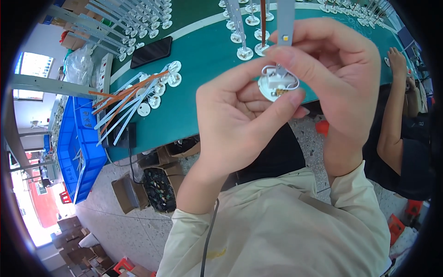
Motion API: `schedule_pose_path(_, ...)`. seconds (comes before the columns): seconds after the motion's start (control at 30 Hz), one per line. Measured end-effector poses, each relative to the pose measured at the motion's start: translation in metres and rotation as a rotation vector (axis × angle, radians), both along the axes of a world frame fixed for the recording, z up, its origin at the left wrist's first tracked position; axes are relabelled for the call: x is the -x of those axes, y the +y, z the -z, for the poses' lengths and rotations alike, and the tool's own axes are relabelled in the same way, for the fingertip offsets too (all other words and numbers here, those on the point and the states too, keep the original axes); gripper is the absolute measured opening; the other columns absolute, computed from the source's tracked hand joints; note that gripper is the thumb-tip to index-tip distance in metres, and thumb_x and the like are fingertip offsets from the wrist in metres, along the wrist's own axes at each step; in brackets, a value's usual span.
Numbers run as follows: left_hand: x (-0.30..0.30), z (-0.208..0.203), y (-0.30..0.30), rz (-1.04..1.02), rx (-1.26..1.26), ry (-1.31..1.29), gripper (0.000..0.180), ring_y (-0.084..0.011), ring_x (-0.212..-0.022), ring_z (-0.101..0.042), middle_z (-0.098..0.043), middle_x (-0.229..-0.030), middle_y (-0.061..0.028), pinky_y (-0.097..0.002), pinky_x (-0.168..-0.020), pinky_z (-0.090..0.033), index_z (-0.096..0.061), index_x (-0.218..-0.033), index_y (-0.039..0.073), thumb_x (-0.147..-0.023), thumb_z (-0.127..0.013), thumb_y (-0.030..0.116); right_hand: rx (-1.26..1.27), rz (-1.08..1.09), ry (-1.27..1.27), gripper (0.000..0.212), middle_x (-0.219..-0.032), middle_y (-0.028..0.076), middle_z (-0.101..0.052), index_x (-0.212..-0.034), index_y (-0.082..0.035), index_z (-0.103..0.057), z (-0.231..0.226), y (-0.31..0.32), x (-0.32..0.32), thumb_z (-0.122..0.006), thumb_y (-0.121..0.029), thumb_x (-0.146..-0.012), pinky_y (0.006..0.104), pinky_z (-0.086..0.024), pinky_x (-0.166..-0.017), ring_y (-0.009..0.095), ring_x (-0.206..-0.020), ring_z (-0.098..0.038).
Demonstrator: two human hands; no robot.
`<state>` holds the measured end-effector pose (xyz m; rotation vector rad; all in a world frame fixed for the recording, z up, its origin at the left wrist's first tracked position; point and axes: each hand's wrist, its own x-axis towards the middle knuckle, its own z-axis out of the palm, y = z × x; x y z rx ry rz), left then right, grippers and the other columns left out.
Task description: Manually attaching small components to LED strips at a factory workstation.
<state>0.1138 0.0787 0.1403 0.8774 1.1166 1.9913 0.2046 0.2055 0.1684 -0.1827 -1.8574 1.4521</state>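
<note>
Close in front of me, my left hand (240, 117) grips a round white circuit board (267, 91) by its edge, thumb on the near side. On that board sit a white block, a small coil-like part and thin looped white wires. My right hand (339, 69) pinches a pale LED strip (286, 23) between thumb and fingers just above the board. One yellow LED shows on the strip, which runs up out of the picture. The strip's lower end meets the board near the wires; whether it is fixed there I cannot tell.
A green table (180, 111) holds a pile of strips with round boards (134, 97), a black phone (151, 52) and several upright strips on boards (244, 53). A blue crate (78, 152) stands left. Open cardboard boxes (159, 187) lie below. A co-worker's arm (394, 101) rests at right.
</note>
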Motion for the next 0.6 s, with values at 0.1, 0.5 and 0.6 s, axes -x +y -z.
schedule_pose_path(0.1,0.001,-0.008,0.001,-0.025,-0.047,-0.004,0.041,-0.0261,-0.082,-0.073,-0.071,-0.098,-0.0223,-0.0355,-0.072,-0.064,-0.056,-0.125,-0.002,-0.086,-0.065,-0.012,-0.092,0.005,0.084,0.017,-0.092,0.013,-0.072,-0.103,0.006,-0.066,-0.002,0.003,0.001,-0.069,0.007,-0.086,0.0241,-0.057,-0.074,0.015,-0.082,-0.071)
schedule_pose_path(0.5,0.001,-0.021,0.003,-0.026,-0.143,0.03,0.039,-0.0238,-0.082,-0.073,-0.071,-0.096,-0.0228,-0.0311,-0.067,-0.061,-0.056,-0.121,-0.007,-0.084,-0.068,-0.011,-0.112,0.099,0.244,0.017,-0.092,0.013,-0.072,-0.104,0.006,-0.065,0.0,0.002,0.005,-0.068,0.005,-0.087,0.0245,-0.057,-0.075,0.015,-0.081,-0.071)
schedule_pose_path(0.6,0.002,-0.022,0.004,-0.019,-0.131,0.033,0.037,-0.0235,-0.081,-0.073,-0.071,-0.095,-0.0219,-0.0314,-0.067,-0.062,-0.057,-0.119,-0.007,-0.084,-0.068,-0.011,-0.089,0.102,0.213,0.018,-0.091,0.014,-0.072,-0.105,0.006,-0.065,-0.007,-0.003,0.006,-0.068,0.005,-0.087,0.0244,-0.057,-0.075,0.015,-0.082,-0.071)
